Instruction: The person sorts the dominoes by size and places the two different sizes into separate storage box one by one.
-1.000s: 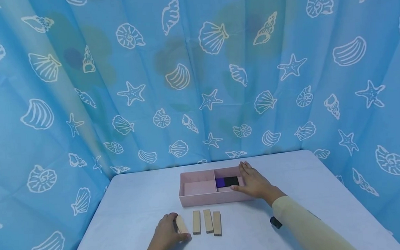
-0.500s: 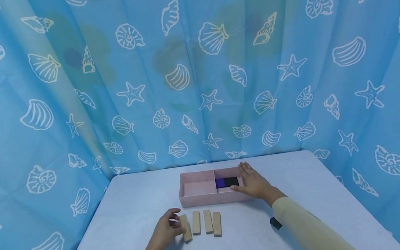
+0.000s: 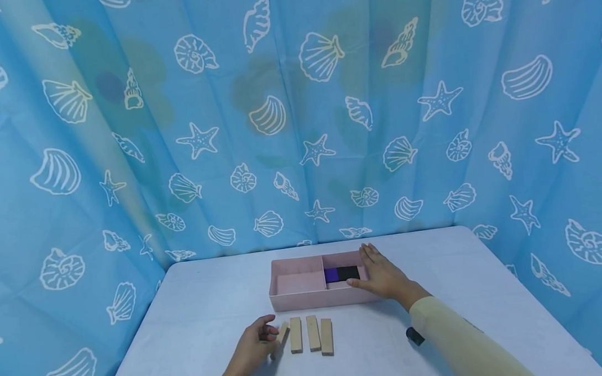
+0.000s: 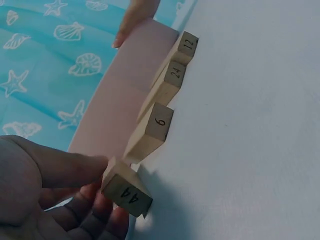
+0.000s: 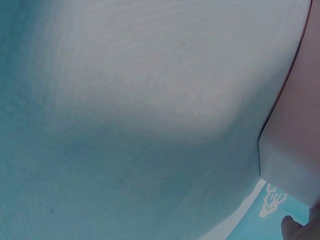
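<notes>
Held block (image 4: 126, 190): pinched in the left hand (image 3: 252, 347) beside three wooden blocks (image 3: 313, 332), far end slanting right; half a second ago, left.
Right hand (image 3: 383, 275): fingers extended across the right end of the pink box (image 3: 300, 302), unmoved.
End numbers (image 4: 176, 73): legible only from the left wrist, "44" on the held block.

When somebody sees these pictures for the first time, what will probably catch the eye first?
Probably the blue shell-patterned curtain, filling the background behind the white table. Next, the pink two-compartment box, with a purple piece and a black piece in its right compartment and the right hand at its right end. In front, the left hand holds a tilted wooden block beside three similar blocks.
</notes>
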A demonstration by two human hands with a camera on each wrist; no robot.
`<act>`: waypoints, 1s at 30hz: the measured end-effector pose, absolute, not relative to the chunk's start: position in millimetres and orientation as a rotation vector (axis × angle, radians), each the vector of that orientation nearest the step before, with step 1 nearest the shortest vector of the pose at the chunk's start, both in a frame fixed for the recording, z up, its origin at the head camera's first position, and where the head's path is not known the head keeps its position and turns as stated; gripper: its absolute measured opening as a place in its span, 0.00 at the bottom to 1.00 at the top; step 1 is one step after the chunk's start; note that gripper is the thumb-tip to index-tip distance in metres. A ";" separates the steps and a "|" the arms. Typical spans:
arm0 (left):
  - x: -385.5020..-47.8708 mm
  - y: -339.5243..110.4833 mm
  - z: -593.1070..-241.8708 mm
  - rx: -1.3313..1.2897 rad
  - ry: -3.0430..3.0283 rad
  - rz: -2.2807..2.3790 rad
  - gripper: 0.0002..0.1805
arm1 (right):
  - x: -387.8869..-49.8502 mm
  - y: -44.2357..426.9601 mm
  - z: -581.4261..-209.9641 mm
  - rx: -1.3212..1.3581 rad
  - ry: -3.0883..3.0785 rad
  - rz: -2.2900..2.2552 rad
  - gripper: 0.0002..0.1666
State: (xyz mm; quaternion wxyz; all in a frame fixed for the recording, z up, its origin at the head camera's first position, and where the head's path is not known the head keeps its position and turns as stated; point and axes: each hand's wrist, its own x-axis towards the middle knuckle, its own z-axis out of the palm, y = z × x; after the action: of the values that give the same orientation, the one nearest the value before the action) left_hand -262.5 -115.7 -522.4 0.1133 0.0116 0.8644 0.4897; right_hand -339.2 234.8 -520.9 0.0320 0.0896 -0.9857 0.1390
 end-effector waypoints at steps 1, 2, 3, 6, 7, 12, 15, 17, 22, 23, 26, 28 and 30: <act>-262.6 -114.6 -522.6 0.021 2.551 1.412 0.32 | -339.1 234.8 -521.0 0.275 -3.035 0.428 0.66; -262.9 -113.9 -523.0 0.004 2.562 1.384 0.32 | -339.1 234.9 -520.9 0.274 -3.033 0.428 0.66; -262.9 -113.3 -523.1 -0.004 2.572 1.359 0.31 | -339.1 235.0 -520.7 0.273 -3.034 0.426 0.66; -262.7 -113.8 -524.9 0.011 2.575 1.336 0.31 | -339.1 235.4 -520.3 0.281 -3.037 0.425 0.66; -262.5 -114.2 -525.3 0.020 2.573 1.331 0.31 | -339.1 235.5 -519.9 0.287 -3.036 0.425 0.65; -262.4 -114.1 -524.9 0.022 2.579 1.255 0.36 | -338.0 236.2 -517.6 0.307 -3.037 0.434 0.64; -263.2 -111.5 -523.4 0.027 2.623 1.138 0.38 | -337.5 236.6 -517.3 0.305 -3.041 0.446 0.65; -264.6 -109.1 -522.0 0.022 2.651 1.064 0.39 | -337.9 236.9 -516.9 0.305 -3.038 0.455 0.65; -268.6 -106.4 -522.5 -0.005 2.681 0.990 0.41 | -338.7 236.8 -518.6 0.300 -3.030 0.473 0.65; -269.3 -106.7 -523.5 -0.013 2.681 0.995 0.41 | -338.7 236.7 -519.0 0.299 -3.030 0.474 0.65; -271.5 -109.3 -524.8 -0.050 2.640 1.061 0.43 | -338.1 236.0 -518.8 0.296 -3.032 0.478 0.64; -274.0 -112.2 -526.4 -0.067 2.603 1.125 0.43 | -337.5 235.6 -517.6 0.292 -3.037 0.482 0.64; -275.4 -114.9 -527.1 -0.070 2.553 1.201 0.40 | -336.8 235.4 -516.1 0.291 -3.039 0.487 0.64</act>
State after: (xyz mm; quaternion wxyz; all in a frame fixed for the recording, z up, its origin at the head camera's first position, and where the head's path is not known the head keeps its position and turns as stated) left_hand -275.4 -114.9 -527.1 0.1591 -0.0244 0.8930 0.4202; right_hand -336.8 235.4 -516.1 0.0250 0.0942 -0.9827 0.1575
